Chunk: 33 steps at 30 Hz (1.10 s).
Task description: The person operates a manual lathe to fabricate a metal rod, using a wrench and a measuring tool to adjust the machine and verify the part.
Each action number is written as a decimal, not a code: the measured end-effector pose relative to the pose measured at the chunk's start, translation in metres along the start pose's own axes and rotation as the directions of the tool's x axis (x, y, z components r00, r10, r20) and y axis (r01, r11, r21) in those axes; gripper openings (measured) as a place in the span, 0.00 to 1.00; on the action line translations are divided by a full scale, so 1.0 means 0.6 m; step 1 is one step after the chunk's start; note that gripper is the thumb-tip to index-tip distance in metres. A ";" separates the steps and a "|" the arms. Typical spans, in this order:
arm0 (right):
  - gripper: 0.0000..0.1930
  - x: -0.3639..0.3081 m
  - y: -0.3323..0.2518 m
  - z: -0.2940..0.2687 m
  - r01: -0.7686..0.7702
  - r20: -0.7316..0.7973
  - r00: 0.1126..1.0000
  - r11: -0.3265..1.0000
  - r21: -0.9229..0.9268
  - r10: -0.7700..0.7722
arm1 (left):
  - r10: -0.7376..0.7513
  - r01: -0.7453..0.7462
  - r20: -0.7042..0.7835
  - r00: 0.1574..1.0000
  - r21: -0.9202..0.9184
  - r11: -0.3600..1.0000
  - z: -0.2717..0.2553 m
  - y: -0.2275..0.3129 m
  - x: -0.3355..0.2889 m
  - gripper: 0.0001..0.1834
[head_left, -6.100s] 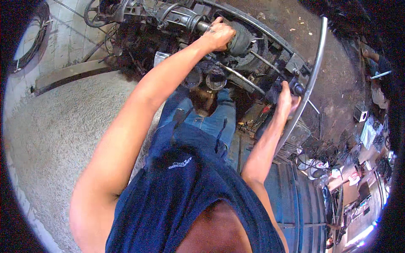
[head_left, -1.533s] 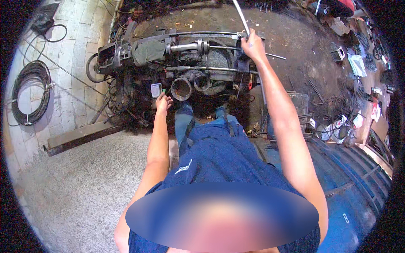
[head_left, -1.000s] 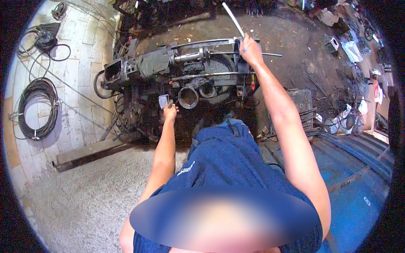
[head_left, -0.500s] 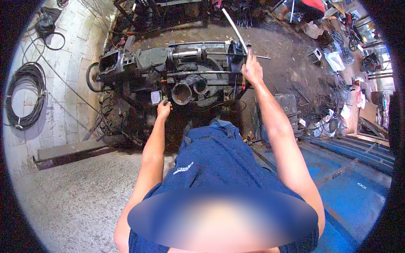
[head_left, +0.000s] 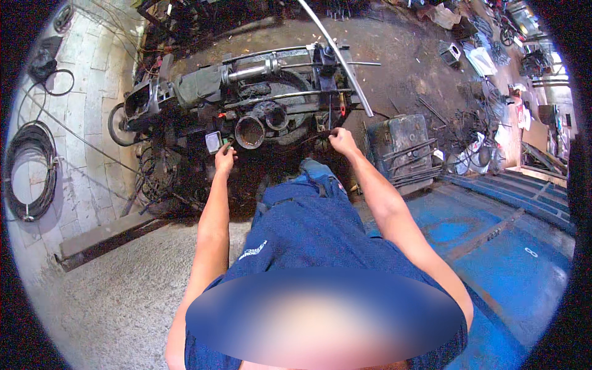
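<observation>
My left hand [head_left: 226, 161] is at the near side of a dark, greasy machine [head_left: 200, 88], its fingers curled at a small green part [head_left: 227, 143] beside a pale square-faced box [head_left: 213, 142]. What those fingers hold, if anything, is too small to tell. My right hand [head_left: 345, 143] is closed like a fist at the machine's near right corner, against dark parts that hide what it grips. Above that hand a long pale rod [head_left: 335, 52] slants across the machine's right end, apart from my fingers. A round, open-mouthed metal pot [head_left: 250, 132] sits between my hands.
Right of the machine stands a worn dark metal case [head_left: 399, 145] with bars along it. Blue metal plating [head_left: 493, 265] covers the lower right. A coiled black cable [head_left: 28, 169] lies on pale tiles at left. Scrap and a hollow square metal piece [head_left: 451, 54] lie beyond.
My right hand has left the rod and come down toward me, closing at the machine's near right corner. The rod's near end now hangs free, lower down. My left hand stays by the box.
</observation>
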State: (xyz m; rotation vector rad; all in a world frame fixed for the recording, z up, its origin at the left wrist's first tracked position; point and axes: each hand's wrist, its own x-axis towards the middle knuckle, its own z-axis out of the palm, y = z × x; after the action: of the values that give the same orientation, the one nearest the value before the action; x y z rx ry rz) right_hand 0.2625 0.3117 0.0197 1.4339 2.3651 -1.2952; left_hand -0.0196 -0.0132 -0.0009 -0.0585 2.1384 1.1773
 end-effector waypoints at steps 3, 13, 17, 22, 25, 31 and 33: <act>0.19 0.068 0.032 -0.002 -0.104 -0.124 0.987 0.994 -0.031 0.099 | -0.004 0.004 0.007 1.000 -0.018 1.000 0.004 0.010 -0.002 0.20; 0.26 0.279 0.110 0.043 -0.465 -0.219 0.826 0.847 0.257 0.520 | -0.143 0.136 -0.075 0.987 -0.092 0.986 0.022 0.022 0.006 0.19; 0.23 0.289 0.124 0.063 -0.386 -0.237 0.853 0.867 0.314 0.465 | -0.191 0.183 -0.060 0.980 -0.129 0.975 0.021 0.025 0.000 0.20; 0.19 0.236 0.146 0.071 -0.149 -0.321 0.912 0.935 0.322 0.256 | -0.226 0.203 -0.097 0.969 -0.204 0.958 0.028 0.031 -0.003 0.19; 0.11 0.182 0.149 0.053 -0.157 -0.146 0.959 0.884 0.440 0.243 | -0.224 0.196 -0.088 0.971 -0.251 0.948 0.027 0.030 0.004 0.18; 0.19 0.015 0.048 -0.030 -0.168 -0.032 0.978 0.870 0.464 0.206 | -0.286 0.236 -0.086 0.954 -0.371 0.898 0.033 0.034 0.013 0.16; 0.17 -0.009 -0.009 -0.045 -0.142 0.086 0.990 0.846 0.513 0.114 | -0.317 0.258 -0.096 0.944 -0.385 0.886 0.035 0.036 0.011 0.15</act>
State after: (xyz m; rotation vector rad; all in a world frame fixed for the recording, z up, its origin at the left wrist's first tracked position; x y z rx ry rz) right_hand 0.2701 0.3256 0.0430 1.6172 1.9182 -2.0071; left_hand -0.0207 0.0175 0.0035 -0.6367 1.9222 1.4109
